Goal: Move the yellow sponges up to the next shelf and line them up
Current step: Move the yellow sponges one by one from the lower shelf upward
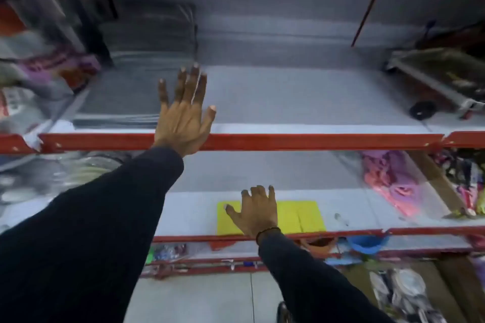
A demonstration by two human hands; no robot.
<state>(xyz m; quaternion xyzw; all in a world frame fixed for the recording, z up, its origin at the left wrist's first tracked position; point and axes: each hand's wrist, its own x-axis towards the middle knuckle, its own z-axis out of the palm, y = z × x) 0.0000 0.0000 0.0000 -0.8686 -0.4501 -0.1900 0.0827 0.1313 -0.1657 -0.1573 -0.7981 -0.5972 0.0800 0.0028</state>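
Flat yellow sponges [299,216] lie side by side near the front edge of the lower shelf [354,220]. My right hand [256,211] is spread over their left part, palm down with fingers apart; whether it touches them I cannot tell. My left hand [185,113] reaches over the red front rail of the upper shelf [301,102], fingers spread and holding nothing. The upper shelf's grey surface in front of that hand is bare. The sponges' middle is hidden under my right hand.
Clear packaged goods [136,68] sit on the upper shelf's left, and a wheeled toy cart [441,81] on its right. Pink and purple packets [393,181] lie on the lower shelf's right. A blue bowl [366,244] shows below. Red rails edge each shelf.
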